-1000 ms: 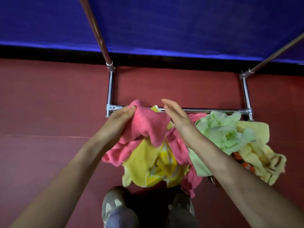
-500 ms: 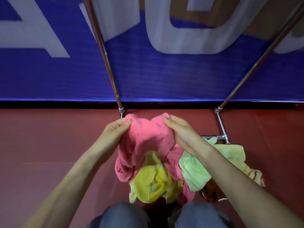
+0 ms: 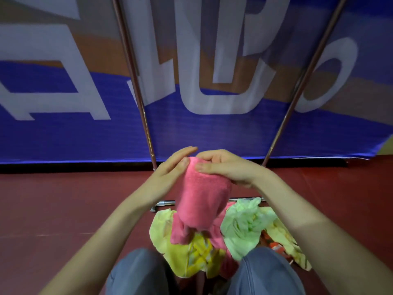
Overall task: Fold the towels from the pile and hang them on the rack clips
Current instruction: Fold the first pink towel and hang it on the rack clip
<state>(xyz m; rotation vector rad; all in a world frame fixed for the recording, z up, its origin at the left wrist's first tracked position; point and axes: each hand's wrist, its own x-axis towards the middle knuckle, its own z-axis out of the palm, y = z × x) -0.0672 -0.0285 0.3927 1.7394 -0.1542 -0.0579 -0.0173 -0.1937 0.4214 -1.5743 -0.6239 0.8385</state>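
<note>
Our left hand [image 3: 171,170] and right hand [image 3: 226,170] pinch the pink towel [image 3: 202,201] by its top. It hangs soft and limp; we judge it light, best held at two corners.

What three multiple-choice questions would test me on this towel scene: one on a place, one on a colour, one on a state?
1. Where is the light green towel?
A. In the pile on the floor
B. Clipped to the rack
C. Draped over a knee

2. What colour is the floor?
A. White
B. Green
C. Dark red

3. How is the pink towel?
A. Spread flat on the floor
B. Held up by its top end
C. Clipped to the rack

Answers:
1 A: it lies bunched among the other towels.
2 C: the bare floor beside the arms is dark red.
3 B: the left grip and right grip both pinch its top.
</note>
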